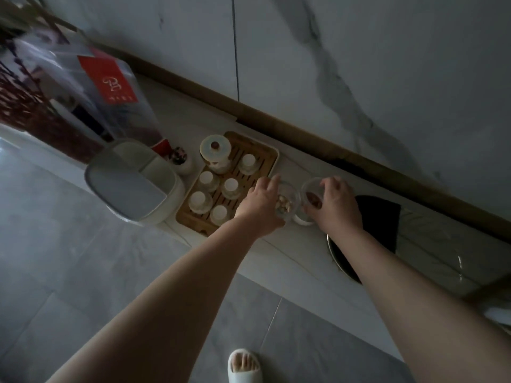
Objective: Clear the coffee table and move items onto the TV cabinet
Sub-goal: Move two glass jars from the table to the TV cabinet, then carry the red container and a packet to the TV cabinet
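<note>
Two small clear glass jars stand side by side on the pale marble TV cabinet top (276, 244). My left hand (261, 204) grips the left jar (287, 203), which holds pale nuts. My right hand (336, 201) grips the right jar (311, 193), which holds something dark reddish. Both jars sit just right of a bamboo tea tray (269, 156) with a lidded white pot (215, 152) and several small white cups.
A white lidded bin (130, 189) stands left of the tray, with a small patterned pot (181, 158) and a clear box bearing a red label (109, 81) behind it. A black cloth (378, 219) and a dark round plate (343, 264) lie to the right. Grey floor tiles below.
</note>
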